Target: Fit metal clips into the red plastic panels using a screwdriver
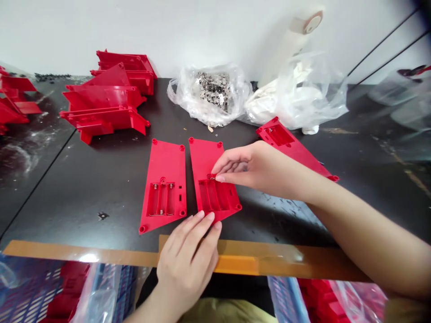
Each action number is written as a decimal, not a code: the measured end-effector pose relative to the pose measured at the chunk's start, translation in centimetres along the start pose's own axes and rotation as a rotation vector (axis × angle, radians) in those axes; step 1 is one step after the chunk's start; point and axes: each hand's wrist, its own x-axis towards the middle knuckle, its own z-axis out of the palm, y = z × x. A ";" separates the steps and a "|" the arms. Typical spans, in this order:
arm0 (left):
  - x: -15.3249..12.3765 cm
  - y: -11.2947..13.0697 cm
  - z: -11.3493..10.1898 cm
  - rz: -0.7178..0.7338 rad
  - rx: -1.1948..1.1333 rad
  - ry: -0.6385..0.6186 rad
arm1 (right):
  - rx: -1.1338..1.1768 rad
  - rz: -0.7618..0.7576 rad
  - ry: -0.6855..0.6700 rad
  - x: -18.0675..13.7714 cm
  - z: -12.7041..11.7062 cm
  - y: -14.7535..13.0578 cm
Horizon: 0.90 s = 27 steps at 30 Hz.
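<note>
Two red plastic panels lie side by side before me. The left-hand panel [166, 161] has metal battery springs in its slotted compartment. On the right-hand panel [204, 157], my right hand [249, 166] pinches a small metal battery contact [212, 178] at the top edge of the battery compartment. The fingers partly cover that contact. My left hand [190, 255] lies flat with its fingers stretched out, the tips touching the lower edge of the same panel. Beyond my right wrist, a third red panel [299, 154] lies at an angle, partly hidden by the forearm.
Stacked red panels [104, 98] stand at the back left. A clear bag [212, 94] of metal contacts sits by the wall, beside another bag [303, 94] with white contents. Tan tape [101, 252] runs along the table's front edge. Blue crates [114, 291] with red parts are below.
</note>
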 end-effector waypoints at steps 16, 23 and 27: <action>0.1 0.0 -0.1 -0.024 -0.017 -0.025 | -0.481 -0.289 0.070 -0.5 0.7 -0.6; 0.3 0.1 -0.2 -0.020 -0.015 -0.024 | -0.546 -0.380 0.055 -0.4 1.1 -0.3; 0.8 0.0 -0.4 -0.027 0.016 -0.011 | -0.594 -0.375 0.068 -0.4 1.2 -0.4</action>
